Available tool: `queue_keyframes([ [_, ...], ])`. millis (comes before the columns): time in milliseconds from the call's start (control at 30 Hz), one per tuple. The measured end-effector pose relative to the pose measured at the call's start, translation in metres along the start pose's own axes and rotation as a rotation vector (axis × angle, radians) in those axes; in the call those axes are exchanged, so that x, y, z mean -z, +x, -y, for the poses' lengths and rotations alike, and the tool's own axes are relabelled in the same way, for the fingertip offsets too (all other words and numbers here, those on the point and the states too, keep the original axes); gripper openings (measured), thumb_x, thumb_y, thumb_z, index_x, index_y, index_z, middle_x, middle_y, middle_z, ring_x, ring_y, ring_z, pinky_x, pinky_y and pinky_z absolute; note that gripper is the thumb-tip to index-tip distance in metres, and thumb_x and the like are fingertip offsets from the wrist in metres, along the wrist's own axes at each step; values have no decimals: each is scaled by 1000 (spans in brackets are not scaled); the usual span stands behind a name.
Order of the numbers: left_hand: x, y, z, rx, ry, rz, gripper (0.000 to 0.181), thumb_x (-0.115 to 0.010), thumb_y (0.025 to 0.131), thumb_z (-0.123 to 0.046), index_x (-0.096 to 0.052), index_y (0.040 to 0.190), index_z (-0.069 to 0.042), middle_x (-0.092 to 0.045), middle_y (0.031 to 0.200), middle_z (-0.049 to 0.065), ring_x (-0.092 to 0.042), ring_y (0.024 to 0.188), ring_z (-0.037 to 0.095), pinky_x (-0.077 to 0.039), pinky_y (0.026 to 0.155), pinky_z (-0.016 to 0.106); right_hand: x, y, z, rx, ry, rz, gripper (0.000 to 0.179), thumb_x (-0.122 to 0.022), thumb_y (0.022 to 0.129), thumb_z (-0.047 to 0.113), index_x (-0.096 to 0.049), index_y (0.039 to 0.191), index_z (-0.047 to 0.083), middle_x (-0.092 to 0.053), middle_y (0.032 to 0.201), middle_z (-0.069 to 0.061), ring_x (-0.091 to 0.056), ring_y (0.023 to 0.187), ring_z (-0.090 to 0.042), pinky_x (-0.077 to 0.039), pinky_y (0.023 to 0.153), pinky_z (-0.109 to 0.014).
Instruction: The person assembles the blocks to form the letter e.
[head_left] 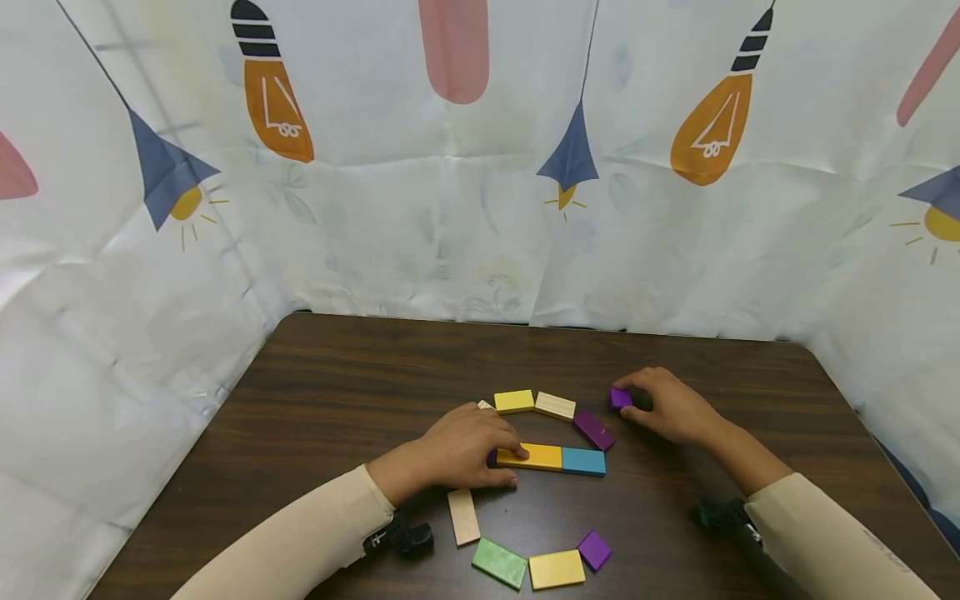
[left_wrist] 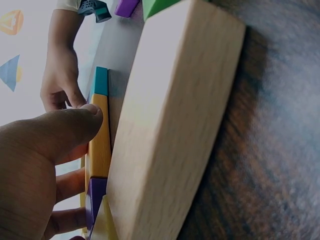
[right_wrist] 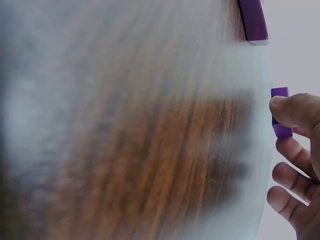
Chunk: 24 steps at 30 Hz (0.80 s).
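Note:
My right hand (head_left: 671, 406) pinches a small purple block (head_left: 620, 398) between thumb and forefinger, over the right side of the table. The same block appears in the right wrist view, with the other fingers spread loosely below it. My left hand (head_left: 468, 446) is over the left end of a straight row, its forefinger resting on a yellow-orange block (head_left: 540, 457). A blue block (head_left: 583, 462) adjoins that one on the right. At its left end a dark purple block (left_wrist: 95, 200) shows beside my fingers, mostly hidden in the head view.
Behind the row, a yellow block (head_left: 513, 402), a pale wooden block (head_left: 555, 406) and a dark purple block (head_left: 594, 431) form a curve. Nearer are a pale block (head_left: 463, 517), green block (head_left: 499, 563), yellow block (head_left: 557, 570) and purple block (head_left: 595, 550). A printed curtain (head_left: 450, 225) borders the table.

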<state>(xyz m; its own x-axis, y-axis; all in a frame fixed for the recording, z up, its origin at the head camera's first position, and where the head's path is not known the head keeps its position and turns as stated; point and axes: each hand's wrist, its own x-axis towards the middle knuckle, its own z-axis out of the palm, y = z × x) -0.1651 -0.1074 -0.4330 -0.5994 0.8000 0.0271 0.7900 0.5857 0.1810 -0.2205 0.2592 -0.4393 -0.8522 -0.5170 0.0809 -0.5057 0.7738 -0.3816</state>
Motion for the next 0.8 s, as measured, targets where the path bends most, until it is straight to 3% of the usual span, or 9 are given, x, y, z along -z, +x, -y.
queue_keyframes([
  [800,-1,0,1,1,8,1,32,-70,94,-52,-74,121,-36,-67,122,-19,-58,119,7,-45,94,34,5,-31,19,166,-35,-11,36,-82,88,17,-71,122,18,-66,120,4,-59,115,-25,-53,91,-48],
])
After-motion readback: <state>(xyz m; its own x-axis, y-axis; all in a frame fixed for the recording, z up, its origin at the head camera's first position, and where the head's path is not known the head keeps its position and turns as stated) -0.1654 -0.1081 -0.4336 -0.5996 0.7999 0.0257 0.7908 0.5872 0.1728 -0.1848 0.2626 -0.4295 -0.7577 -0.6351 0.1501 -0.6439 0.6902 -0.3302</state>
